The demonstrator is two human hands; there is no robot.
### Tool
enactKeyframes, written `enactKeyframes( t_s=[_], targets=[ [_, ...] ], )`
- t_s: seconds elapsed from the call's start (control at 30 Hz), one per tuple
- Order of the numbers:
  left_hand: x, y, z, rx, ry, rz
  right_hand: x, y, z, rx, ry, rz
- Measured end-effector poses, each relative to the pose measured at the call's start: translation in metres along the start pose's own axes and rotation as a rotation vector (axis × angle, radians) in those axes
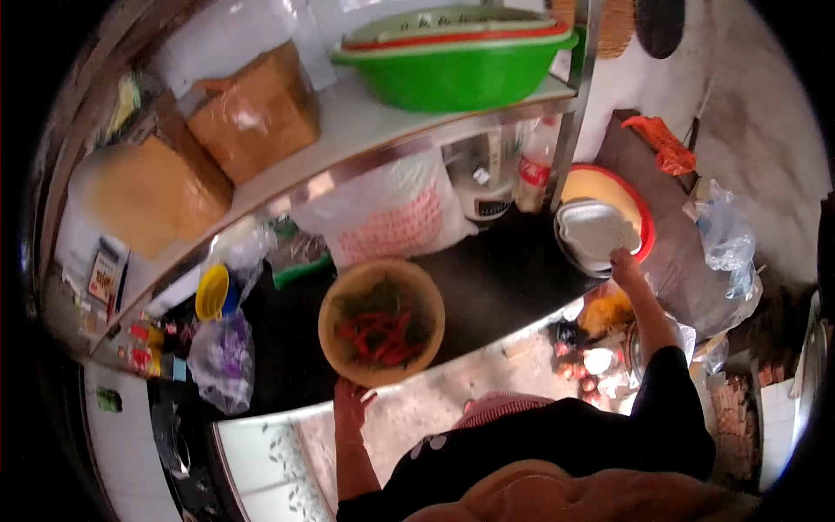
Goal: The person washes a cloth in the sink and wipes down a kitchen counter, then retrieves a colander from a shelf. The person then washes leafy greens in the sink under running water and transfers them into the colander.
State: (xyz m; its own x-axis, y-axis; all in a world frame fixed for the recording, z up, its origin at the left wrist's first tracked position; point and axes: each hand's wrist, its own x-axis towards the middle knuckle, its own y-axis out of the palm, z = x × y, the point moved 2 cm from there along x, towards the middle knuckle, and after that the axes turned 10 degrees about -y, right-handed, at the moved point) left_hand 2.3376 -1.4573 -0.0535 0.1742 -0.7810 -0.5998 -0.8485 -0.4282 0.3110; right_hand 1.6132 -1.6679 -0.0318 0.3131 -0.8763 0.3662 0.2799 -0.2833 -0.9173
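Note:
A tan round bowl point(326, 326) stands near the front edge of the dark counter. Red chili peppers point(383, 337) lie in it beside green stems or leaves point(378, 298). At the bowl's near rim is my left hand point(351, 407), its fingers closed against the edge; their tips are partly hidden. My right hand point(624, 268) reaches out to the right and grips the rim of a white plastic basket point(596, 230). The basket sits tilted over a dark-rimmed container and in front of a red-rimmed basin point(645, 213).
A green basin point(457, 78) and cardboard boxes point(257, 113) occupy the shelf above. Behind the bowl stand a white bag with red print point(391, 222), a clear jar point(483, 187) and a bottle point(535, 165). A purple-tinted bag point(222, 357) and yellow cup point(213, 291) are at left.

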Motion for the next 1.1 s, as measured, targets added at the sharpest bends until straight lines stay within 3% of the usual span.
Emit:
enactKeyframes(
  t_s=[0.07,0.1,0.13,0.17,0.2,0.27,0.33,0.47,0.5,0.57,0.63,0.73,0.8,0.87,0.97,1.1],
  targets=[
    [-0.003,0.013,-0.008,-0.038,-0.007,0.064,-0.003,-0.005,0.010,0.044,0.042,-0.067],
    [0.011,0.008,-0.007,-0.097,-0.070,0.085,-0.002,-0.008,0.012,0.226,0.169,-0.031],
    [0.015,0.011,-0.010,0.029,0.028,0.151,0.003,-0.015,0.020,0.040,0.027,0.027],
    [0.019,0.013,-0.013,0.144,0.135,0.207,0.005,-0.010,0.014,0.083,0.094,0.129],
    [0.003,0.032,-0.022,-0.181,-0.016,0.205,0.010,-0.006,0.010,0.129,0.161,0.233],
    [0.016,0.023,-0.016,-0.144,0.002,0.331,0.022,-0.028,0.030,0.092,0.157,0.454],
    [0.017,0.033,-0.019,-0.046,0.005,0.170,0.025,-0.029,0.029,0.003,0.156,0.514],
    [0.016,0.033,-0.017,-0.064,0.061,0.270,0.054,-0.015,0.002,-0.233,0.162,0.736],
    [0.014,0.030,-0.015,-0.043,0.061,0.257,0.089,-0.084,0.064,-0.159,0.127,0.656],
    [0.024,0.019,-0.005,-0.052,0.021,0.207,0.135,-0.169,0.134,0.076,-0.085,0.030],
    [0.037,0.014,-0.002,-0.055,-0.024,0.159,0.179,-0.266,0.209,0.293,-0.220,-0.252],
    [0.036,0.017,-0.003,-0.113,-0.034,0.141,0.229,-0.352,0.272,0.430,-0.387,-0.377],
    [0.034,0.021,-0.003,-0.149,-0.043,0.129,0.280,-0.366,0.278,0.076,-0.666,-0.529],
    [0.027,0.027,-0.006,-0.143,-0.043,0.098,0.329,-0.362,0.270,-0.041,-0.687,-0.454],
    [0.011,0.042,-0.014,-0.118,-0.017,0.059,0.342,-0.398,0.302,0.184,-0.280,0.357],
    [0.023,0.033,-0.005,-0.168,0.007,0.131,0.358,-0.396,0.300,0.257,-0.228,0.363]
  ],
)
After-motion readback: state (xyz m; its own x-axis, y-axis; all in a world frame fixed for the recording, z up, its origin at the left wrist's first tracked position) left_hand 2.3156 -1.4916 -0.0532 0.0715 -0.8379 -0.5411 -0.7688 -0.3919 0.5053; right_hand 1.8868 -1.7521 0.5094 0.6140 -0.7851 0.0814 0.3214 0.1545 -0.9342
